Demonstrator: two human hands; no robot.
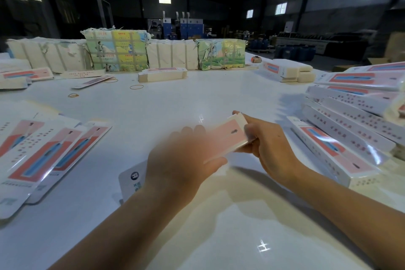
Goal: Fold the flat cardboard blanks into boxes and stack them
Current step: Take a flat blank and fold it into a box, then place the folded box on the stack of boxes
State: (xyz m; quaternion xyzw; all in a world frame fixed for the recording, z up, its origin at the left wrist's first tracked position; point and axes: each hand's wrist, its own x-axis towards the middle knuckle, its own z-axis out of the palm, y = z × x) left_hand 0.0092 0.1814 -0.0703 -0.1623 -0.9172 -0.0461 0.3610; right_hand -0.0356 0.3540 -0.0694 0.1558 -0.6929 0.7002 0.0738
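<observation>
The box (pixel 228 136) is a long, narrow piece of glossy printed card, pink on its upper face with a small dark mark, white on its edges; it is held above the middle of the bench (pixel 197 94), between both hands. The right hand (pixel 269 144) grips the far end, thumb on the white end flap, fingers (pixel 243 149) curled under the card; the left hand (pixel 182 160) is blurred and lies over the near part of the box, so whether its fingers grip or only rest cannot be told. The bench surface is white, smooth and reflective.

On the left lie flat blanks (pixel 43 155), at least three, overlapping, glossy, printed in red, blue and pink; on the right lies a stack of folded boxes (pixel 350 120), long rectangular shapes, white sides with rows of red print, too many overlapping for an exact count. Three rubber bands (pixel 136 87), thin tan loops, lie on the far part of the bench. Along the far edge stand wrapped bundles (pixel 116 50); two with coloured pictures, the others plain white, all strapped with tape.
</observation>
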